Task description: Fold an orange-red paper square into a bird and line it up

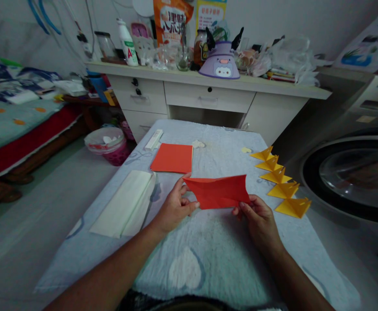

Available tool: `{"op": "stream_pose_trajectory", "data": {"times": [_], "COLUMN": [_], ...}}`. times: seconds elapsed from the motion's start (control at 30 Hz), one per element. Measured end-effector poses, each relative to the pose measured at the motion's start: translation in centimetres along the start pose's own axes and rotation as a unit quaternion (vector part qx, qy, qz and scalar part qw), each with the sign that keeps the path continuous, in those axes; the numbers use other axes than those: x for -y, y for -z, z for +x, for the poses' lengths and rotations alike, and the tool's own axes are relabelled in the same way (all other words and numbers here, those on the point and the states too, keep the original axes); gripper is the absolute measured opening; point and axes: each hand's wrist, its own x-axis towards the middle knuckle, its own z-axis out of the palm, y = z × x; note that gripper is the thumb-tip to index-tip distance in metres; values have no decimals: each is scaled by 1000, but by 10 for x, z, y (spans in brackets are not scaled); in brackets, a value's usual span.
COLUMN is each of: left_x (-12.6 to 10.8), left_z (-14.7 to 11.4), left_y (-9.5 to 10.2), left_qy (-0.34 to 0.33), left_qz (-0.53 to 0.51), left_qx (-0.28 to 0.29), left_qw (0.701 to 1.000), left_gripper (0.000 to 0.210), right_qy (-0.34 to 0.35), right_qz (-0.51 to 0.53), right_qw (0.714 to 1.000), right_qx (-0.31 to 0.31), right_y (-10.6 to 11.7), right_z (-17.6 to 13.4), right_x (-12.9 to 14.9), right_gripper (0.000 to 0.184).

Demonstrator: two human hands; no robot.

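One red paper (pixel 219 193) spans between the fingers (pixel 193 207): left hand (pixel 176 206) pinches its left end, right hand (pixel 258 215) its lower right corner. Likely light, flexible and easily creased; grip gently at the edges, clear of the middle.

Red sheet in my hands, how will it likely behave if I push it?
The red sheet would probably bend easily, since its upper edge already bows. It's likely light: the left hand and right hand hold only its ends.
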Motion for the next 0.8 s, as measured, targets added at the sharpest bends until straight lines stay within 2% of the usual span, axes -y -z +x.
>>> {"op": "stream_pose_trajectory", "data": {"times": [0.1,0.23,0.33,0.43,0.5,0.63,0.7,0.8], "left_x": [-5,-9,-6,-1,0,-4,-8,-10], "left_z": [-1,-2,0,1,0,-3,-5,-6], "left_y": [-1,-3,-2,3,8,17,20,20], "left_qy": [-4,-51,-89,-157,-223,-330,-353,-369], "left_qz": [-28,-29,6,107,218,422,468,514], "left_qx": [31,18,-5,-51,-90,-146,-146,-106], "left_qw": [999,998,996,980,946,832,797,767], "left_gripper": [67,59,73,88,89,83,82,67], "right_qy": [59,102,131,167,188,216,223,231], "right_qz": [-11,-79,-126,-176,-210,-270,-296,-328], "right_qw": [998,992,983,970,959,937,928,914], "right_qx": [-12,-9,3,17,30,47,49,57], "right_y": [3,6,6,5,5,6,6,5], "right_z": [0,-1,-2,-3,-3,-1,-1,-1], "right_x": [-2,-2,0,1,0,-3,-3,-1], "right_gripper": [11,8,6,4,8,15,17,18]}}
